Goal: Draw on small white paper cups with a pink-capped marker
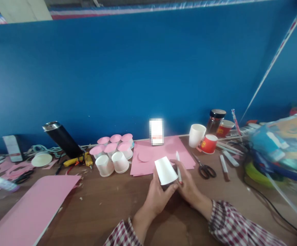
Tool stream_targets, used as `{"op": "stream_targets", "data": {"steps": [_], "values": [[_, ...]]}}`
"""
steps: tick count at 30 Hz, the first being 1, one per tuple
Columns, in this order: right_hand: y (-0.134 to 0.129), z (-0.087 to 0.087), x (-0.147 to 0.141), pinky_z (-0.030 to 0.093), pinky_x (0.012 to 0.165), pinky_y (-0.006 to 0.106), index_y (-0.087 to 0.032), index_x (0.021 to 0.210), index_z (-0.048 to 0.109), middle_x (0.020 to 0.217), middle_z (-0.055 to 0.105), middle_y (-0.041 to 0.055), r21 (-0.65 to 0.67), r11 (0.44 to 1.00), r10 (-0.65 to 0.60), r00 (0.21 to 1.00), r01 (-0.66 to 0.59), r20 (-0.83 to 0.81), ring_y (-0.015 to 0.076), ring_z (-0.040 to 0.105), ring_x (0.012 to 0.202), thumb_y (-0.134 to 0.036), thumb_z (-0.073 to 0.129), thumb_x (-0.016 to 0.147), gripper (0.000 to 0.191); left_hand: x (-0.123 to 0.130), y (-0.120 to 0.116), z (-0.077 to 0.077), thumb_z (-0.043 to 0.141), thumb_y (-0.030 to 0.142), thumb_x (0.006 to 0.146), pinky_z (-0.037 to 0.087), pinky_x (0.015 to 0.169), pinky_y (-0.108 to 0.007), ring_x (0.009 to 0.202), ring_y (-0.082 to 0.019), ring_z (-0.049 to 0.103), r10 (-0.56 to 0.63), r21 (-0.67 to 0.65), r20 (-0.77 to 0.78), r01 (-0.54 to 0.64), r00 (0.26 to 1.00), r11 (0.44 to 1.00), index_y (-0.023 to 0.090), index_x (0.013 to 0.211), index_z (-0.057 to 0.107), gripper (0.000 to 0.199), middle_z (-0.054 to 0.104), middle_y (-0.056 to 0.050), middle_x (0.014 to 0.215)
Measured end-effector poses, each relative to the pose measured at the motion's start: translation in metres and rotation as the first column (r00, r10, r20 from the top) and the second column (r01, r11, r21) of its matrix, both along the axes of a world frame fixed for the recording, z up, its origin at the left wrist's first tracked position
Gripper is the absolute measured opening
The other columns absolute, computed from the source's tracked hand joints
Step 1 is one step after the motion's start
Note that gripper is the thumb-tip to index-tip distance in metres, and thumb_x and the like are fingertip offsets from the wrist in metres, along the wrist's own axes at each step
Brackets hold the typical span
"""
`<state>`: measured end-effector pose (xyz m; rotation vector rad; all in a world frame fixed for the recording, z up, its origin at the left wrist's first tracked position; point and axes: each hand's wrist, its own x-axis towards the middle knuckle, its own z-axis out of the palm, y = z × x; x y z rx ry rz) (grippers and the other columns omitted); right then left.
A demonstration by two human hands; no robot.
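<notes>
In front of me, my left hand (155, 196) is closed around a white paper cup (165, 171), which is tilted. My right hand (189, 188) grips a slim white marker (178, 169) with a red end, its fingers close against the cup's right side; whether they touch it I cannot tell. Just beyond the hands lie pink paper sheets (174, 145) with a round pink cutout (143, 157) on them. Left of the sheets stand two white cups (120, 162) and several cups topped with pink (111, 148). Black-handled scissors (207, 171) rest to the right.
A black flask (62, 140) leans behind a yellow glue gun (73, 161) on the left. A large pink sheet (33, 208) covers the left front. Toward the right are a red cup (209, 144), a white cup (197, 135), a jar (215, 122) and plastic bags (284, 140).
</notes>
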<state>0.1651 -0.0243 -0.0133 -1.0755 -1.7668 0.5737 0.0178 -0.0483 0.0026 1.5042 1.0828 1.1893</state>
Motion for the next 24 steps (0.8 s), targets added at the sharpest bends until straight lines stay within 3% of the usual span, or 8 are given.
{"op": "stream_targets", "data": {"steps": [2,6,12,16,24], "values": [[0.000,0.001,0.000,0.051,0.083,0.035,-0.020,0.128,0.041,0.113,0.060,0.0098,0.033,0.999,0.008,1.000,-0.008,0.020,0.0223,0.060,0.097,-0.015,0.051,0.081,0.048,0.000,0.002,-0.005,0.055,0.030,0.083,0.042,0.098,-0.039,0.114,-0.024,0.056,0.043,0.016,0.004,-0.043,0.999,0.999,0.018,0.134,0.037,0.056,0.058,-0.013,0.125],[-0.001,0.005,-0.001,0.050,0.086,0.035,-0.021,0.126,0.043,0.114,0.061,0.0099,0.071,0.997,-0.017,0.998,0.012,0.067,0.0229,0.061,0.100,-0.017,0.050,0.084,0.043,-0.002,0.004,-0.014,0.051,0.028,0.084,0.043,0.097,-0.042,0.114,-0.026,0.055,0.143,0.031,0.019,-0.143,0.990,0.989,0.019,0.131,0.043,0.049,0.060,-0.013,0.121],[-0.002,0.006,-0.003,0.051,0.084,0.035,-0.020,0.123,0.045,0.113,0.061,0.0102,0.095,0.995,-0.029,0.995,0.020,0.093,0.0231,0.061,0.099,-0.020,0.050,0.085,0.038,-0.002,0.006,-0.016,0.056,0.041,0.080,0.052,0.075,-0.036,0.082,-0.024,0.063,0.196,-0.072,0.081,-0.191,0.977,0.979,0.019,0.122,0.053,0.047,0.067,-0.011,0.098],[-0.003,0.007,-0.003,0.052,0.077,0.033,-0.020,0.123,0.045,0.096,0.063,0.0059,0.087,0.995,-0.055,0.993,0.046,0.102,0.0204,0.063,0.083,-0.018,0.052,0.082,0.041,-0.003,0.007,-0.019,0.047,0.050,0.085,0.051,0.061,-0.033,0.063,-0.019,0.060,0.168,-0.080,0.086,-0.161,0.982,0.984,0.016,0.119,0.051,0.048,0.065,-0.008,0.081],[-0.008,0.014,-0.003,0.052,0.075,0.031,-0.022,0.125,0.041,0.093,0.060,0.0043,0.023,1.000,0.014,0.998,-0.016,0.060,0.0184,0.062,0.082,-0.027,0.058,0.084,0.044,-0.004,0.008,-0.017,0.051,0.049,0.083,0.054,0.066,-0.032,0.079,-0.022,0.062,0.255,-0.059,0.144,-0.249,0.956,0.967,0.018,0.126,0.044,0.054,0.063,-0.012,0.103]]}}
